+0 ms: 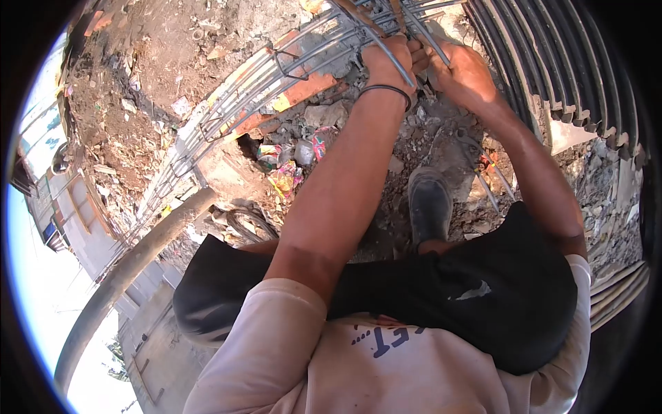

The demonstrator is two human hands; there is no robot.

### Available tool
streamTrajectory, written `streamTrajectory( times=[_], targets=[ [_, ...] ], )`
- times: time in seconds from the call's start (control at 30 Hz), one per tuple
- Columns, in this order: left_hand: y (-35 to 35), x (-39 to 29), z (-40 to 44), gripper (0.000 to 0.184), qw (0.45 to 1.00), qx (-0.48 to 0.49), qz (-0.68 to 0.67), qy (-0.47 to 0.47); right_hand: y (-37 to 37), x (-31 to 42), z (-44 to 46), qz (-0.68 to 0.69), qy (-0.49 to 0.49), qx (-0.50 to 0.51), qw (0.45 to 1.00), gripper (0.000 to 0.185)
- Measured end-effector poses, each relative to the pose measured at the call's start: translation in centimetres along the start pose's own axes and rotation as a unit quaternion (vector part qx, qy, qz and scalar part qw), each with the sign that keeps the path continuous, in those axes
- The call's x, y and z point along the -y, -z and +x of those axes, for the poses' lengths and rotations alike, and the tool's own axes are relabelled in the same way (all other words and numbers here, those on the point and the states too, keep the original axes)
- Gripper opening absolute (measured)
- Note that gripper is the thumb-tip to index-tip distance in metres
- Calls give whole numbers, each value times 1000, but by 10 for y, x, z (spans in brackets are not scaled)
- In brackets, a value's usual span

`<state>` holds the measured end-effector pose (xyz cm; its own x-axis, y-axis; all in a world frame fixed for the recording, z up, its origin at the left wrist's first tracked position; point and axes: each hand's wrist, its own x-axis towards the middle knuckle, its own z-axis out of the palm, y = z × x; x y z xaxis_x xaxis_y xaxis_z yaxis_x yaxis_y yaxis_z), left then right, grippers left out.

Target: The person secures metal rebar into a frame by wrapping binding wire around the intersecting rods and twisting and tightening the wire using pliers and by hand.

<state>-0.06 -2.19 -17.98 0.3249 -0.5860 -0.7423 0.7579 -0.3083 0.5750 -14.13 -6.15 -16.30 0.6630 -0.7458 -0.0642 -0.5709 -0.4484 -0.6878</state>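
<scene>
My left hand [390, 61], with a dark band at the wrist, is at the end of a long cage of steel bars [269, 81]. Its fingers are curled closed; what they hold is hidden. Close beside it, my right hand [463, 70] is bent inward, its fingers also closed and mostly out of sight. One steel rod [394, 58] crosses over the left hand, and another rod [429, 40] reaches over the right. Below the right hand, pincers [481, 162] with long handles lie on the rubble.
Corrugated sheets [552, 58] stand close on the right. A thick pole [131, 269] slants across the left side. Bright wrappers [286, 176], stones and broken brick litter the ground by my dark shoe [430, 203]. Dug earth [148, 69] lies beyond the cage.
</scene>
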Motion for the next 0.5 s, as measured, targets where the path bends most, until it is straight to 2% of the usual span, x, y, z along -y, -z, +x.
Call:
streamTrajectory(
  times=[0.07,0.1,0.13,0.2,0.27,0.33,0.37,0.43,0.5],
  targets=[
    [0,0,3,30,1000,-20,13,-5,-11,-18,9,35,-44,1,998,48],
    [1,2,8,27,999,-24,23,-7,-17,-30,12,41,-15,-19,999,49],
    [1,0,5,25,999,-29,33,-9,-17,-35,17,83,36,-28,995,45],
    [6,11,9,22,999,-39,17,-20,-9,-49,28,64,37,34,997,26],
    [16,33,41,38,994,4,-111,7,-25,-80,33,97,67,25,993,29],
    [11,34,41,38,993,7,-120,20,-30,-84,35,200,111,-20,973,32],
    [6,35,43,37,994,1,-107,5,-25,-89,37,171,57,46,983,33],
    [5,42,51,37,996,-6,-94,-8,-16,-71,31,129,53,46,989,34],
    [9,45,62,34,980,122,145,-65,-14,-47,22,88,49,45,994,34]
  ],
)
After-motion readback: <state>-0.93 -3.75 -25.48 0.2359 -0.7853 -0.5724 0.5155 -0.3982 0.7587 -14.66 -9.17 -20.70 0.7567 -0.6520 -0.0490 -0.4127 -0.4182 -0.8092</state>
